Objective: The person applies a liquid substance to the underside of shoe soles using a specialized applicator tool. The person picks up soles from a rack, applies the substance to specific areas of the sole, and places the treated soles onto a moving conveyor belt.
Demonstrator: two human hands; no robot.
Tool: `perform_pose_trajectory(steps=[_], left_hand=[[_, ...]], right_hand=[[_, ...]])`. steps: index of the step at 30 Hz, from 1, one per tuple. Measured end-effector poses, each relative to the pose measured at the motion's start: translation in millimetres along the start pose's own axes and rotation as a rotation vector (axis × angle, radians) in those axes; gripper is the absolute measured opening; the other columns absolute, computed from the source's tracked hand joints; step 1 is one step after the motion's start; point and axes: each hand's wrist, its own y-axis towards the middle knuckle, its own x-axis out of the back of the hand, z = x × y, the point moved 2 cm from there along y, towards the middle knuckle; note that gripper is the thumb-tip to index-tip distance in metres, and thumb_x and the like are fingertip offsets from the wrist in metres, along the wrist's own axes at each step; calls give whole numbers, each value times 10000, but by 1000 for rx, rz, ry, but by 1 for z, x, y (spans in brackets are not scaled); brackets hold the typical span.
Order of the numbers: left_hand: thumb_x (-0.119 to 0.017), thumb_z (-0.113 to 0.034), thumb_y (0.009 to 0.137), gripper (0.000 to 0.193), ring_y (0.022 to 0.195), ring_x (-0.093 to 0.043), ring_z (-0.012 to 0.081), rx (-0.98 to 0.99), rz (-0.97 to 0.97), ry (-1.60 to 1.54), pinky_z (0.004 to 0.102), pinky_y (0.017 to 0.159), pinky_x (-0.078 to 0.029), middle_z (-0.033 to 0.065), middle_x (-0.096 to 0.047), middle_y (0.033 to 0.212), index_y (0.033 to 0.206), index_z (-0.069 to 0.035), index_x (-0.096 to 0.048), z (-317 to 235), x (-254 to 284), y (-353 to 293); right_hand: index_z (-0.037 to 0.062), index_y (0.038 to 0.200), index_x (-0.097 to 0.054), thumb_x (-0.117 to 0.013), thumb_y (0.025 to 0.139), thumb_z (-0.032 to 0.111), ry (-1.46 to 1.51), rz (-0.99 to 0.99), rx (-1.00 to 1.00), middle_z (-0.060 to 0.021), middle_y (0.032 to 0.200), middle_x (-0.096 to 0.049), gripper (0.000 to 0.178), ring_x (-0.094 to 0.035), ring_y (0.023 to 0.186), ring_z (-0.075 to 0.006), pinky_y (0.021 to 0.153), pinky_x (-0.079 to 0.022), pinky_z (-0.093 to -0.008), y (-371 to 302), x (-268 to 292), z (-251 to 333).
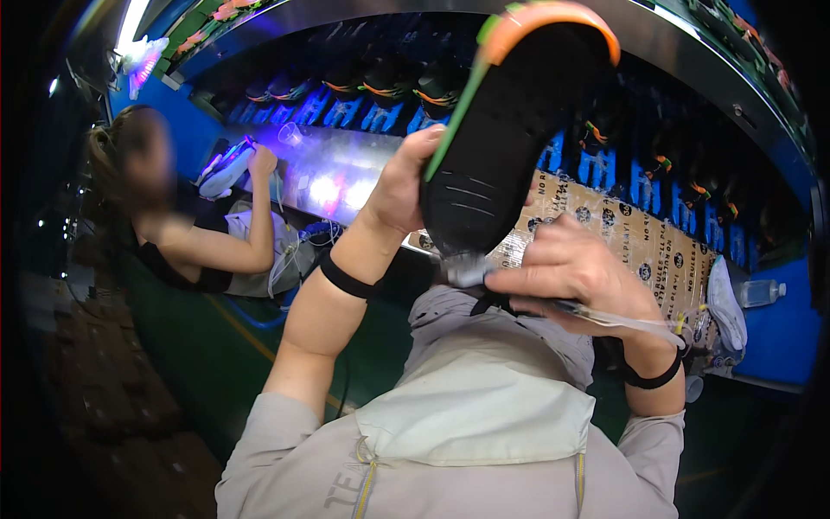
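Note:
My left hand (400,186) is closed round the left edge of a shoe (493,130), its black underside turned up toward me. Bright orange wraps the shoe's far end, and a green strip runs down its left side. Three short pale lines mark the underside near the close end. My right hand (575,275) grips a slim dark tool (566,306) with a clear tube (627,323) running back along the wrist. A whitish, blurred tip (465,269) lies at the shoe's near end, beside my right fingertips; whether it belongs to the tool I cannot tell.
Several dark shoes on blue supports (380,112) line the rack ahead. Printed cardboard (640,251) covers the bench to the right, with a white shoe-shaped piece (726,303) and a clear bottle (762,293) beyond. At left a co-worker (203,225) holds a shoe under purple light.

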Motion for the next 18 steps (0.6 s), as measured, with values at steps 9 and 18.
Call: perform_pose_trajectory(steps=[9,18], left_hand=[[-556,-324,1127,435,968,-770,148,292,-79,-33,294,844,-631,113,-779,1180,1376,13,-673,-1,2,11],[-577,-354,1129,458,946,-751,115,457,-59,173,271,816,-620,78,-780,1168,1376,14,-690,-7,1,19]], right_hand=[[127,1134,-826,-887,801,107,4,56,8,-20,794,-598,339,-589,777,-245,782,-429,-394,-2,1,1],[132,1171,-819,-872,806,125,-5,121,38,-10,839,-608,369,-596,829,-230,781,-417,-403,-4,-2,0]])
